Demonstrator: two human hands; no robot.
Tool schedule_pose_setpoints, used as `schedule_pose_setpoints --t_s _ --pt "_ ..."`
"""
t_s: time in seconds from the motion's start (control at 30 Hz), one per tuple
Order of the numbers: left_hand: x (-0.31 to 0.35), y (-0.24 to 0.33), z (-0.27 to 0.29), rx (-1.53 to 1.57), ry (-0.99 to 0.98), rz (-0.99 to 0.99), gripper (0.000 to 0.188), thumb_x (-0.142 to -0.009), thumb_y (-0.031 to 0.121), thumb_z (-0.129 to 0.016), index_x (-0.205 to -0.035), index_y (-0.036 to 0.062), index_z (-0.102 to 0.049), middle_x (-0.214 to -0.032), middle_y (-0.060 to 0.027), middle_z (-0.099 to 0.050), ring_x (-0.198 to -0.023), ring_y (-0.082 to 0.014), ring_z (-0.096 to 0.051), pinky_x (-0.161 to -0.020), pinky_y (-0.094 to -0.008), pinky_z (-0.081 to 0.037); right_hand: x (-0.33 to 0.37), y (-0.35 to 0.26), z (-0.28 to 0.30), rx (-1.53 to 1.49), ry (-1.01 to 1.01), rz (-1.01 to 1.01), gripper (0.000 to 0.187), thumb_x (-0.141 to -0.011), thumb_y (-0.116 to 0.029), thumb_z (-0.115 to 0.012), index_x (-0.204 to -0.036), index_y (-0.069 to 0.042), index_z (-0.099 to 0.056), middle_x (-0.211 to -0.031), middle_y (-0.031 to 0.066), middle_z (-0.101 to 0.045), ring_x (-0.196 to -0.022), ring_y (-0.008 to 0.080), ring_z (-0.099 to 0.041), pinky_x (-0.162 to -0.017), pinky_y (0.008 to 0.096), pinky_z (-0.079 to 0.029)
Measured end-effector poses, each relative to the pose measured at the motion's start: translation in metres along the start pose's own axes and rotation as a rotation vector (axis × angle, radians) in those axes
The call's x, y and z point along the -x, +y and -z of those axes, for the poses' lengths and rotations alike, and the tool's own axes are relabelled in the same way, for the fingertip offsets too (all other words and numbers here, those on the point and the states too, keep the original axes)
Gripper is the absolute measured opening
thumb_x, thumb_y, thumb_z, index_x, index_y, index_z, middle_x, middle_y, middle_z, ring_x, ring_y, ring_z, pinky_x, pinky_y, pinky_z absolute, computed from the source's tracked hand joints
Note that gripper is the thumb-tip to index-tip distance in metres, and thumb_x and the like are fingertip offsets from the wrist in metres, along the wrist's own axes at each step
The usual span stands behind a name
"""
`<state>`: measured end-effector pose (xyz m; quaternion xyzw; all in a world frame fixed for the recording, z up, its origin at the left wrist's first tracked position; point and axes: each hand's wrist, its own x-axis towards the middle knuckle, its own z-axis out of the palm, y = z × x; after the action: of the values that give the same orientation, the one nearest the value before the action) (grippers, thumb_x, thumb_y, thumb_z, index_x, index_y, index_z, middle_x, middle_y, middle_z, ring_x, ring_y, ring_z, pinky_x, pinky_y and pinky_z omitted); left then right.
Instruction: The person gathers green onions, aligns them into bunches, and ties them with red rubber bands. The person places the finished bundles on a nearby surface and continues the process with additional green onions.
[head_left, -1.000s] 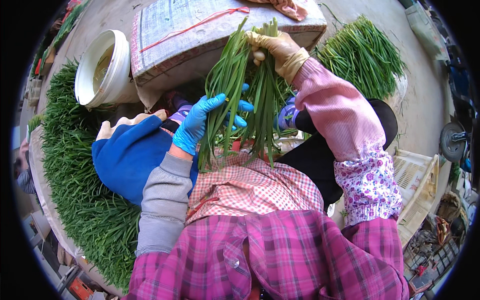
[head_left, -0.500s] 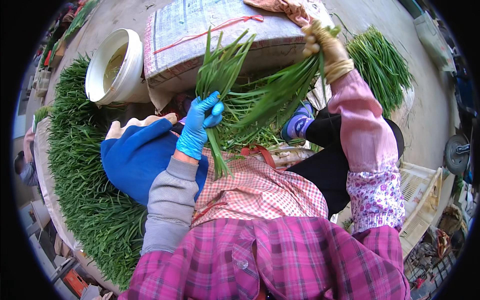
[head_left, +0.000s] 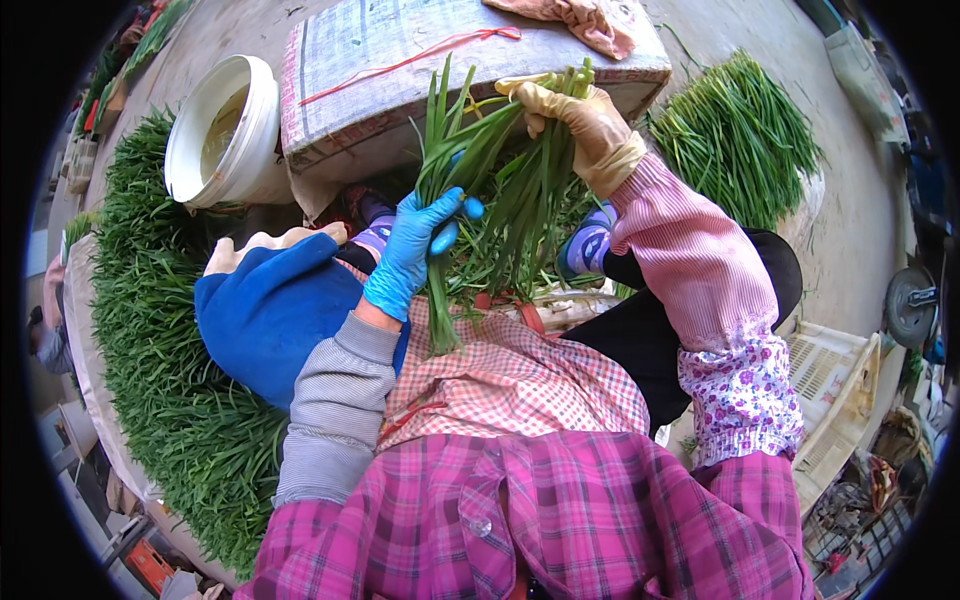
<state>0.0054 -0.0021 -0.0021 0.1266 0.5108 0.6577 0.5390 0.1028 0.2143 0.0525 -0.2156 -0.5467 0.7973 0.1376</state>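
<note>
My left hand (head_left: pixel 408 248), in a blue glove, is closed around a bundle of garlic chives (head_left: pixel 440 140). The leaves stick out above the fist and hang below it over the checked apron. My right hand (head_left: pixel 588 128), in a tan glove, grips another bunch of garlic chives (head_left: pixel 528 205) by one end, pinching it near the edge of the cloth-covered block. Its long leaves droop toward my lap, and some cross toward the left bundle. Loose green leaves (head_left: pixel 485 270) lie between my legs, partly hidden by the hanging bunch.
A white bucket (head_left: pixel 262 125) with some liquid stands beside the cloth-covered block (head_left: pixel 400 35). Chives are heaped along my left (head_left: pixel 150 330), and a tied-looking pile (head_left: pixel 745 140) lies at the far right. A cream plastic crate (head_left: pixel 825 380) sits near my right elbow.
My right hand has come left and down, toward the left hand, bringing its bunch of chives; the leaves now hang more steeply. My left hand has barely moved.
</note>
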Motion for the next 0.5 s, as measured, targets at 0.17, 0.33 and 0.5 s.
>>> schedule_pose_setpoints --t_s 0.17,0.33,0.5 --pt "-0.001 -0.007 0.005 0.552 -0.188 0.04 0.046 -0.091 0.028 -0.057 -0.132 0.0115 -0.046 -0.131 -0.0192 -0.049 -0.082 -0.0173 -0.06 -0.063 -0.0263 -0.05 0.005 -0.005 0.004 -0.096 -0.111 -0.035 0.031 -0.085 -0.021 -0.066 -0.107 0.0 -0.065 -0.092 0.005 -0.065 -0.072 0.01 -0.054 -0.066 0.0219 -0.047" --pt "-0.003 -0.002 0.009 0.594 -0.175 -0.031 0.048 -0.089 0.018 -0.055 -0.132 0.0002 -0.044 -0.134 -0.0195 -0.047 -0.121 -0.0342 -0.048 -0.099 -0.0427 -0.045 0.001 -0.006 0.016 -0.049 -0.195 0.003 0.029 -0.086 -0.019 -0.065 -0.108 0.0 -0.065 -0.094 0.0053 -0.066 -0.073 0.0097 -0.055 -0.068 0.0217 -0.048" --pt "-0.01 0.007 0.029 0.331 0.007 -0.294 0.03 -0.086 0.003 -0.055 -0.116 0.0045 -0.055 -0.123 -0.0199 -0.055 -0.118 -0.0345 -0.051 -0.103 -0.0447 -0.042 -0.003 -0.011 0.037 0.004 -0.02 -0.035 0.021 -0.086 -0.017 -0.065 -0.103 -0.005 -0.068 -0.09 0.0029 -0.068 -0.068 0.0093 -0.056 -0.062 0.0222 -0.048"
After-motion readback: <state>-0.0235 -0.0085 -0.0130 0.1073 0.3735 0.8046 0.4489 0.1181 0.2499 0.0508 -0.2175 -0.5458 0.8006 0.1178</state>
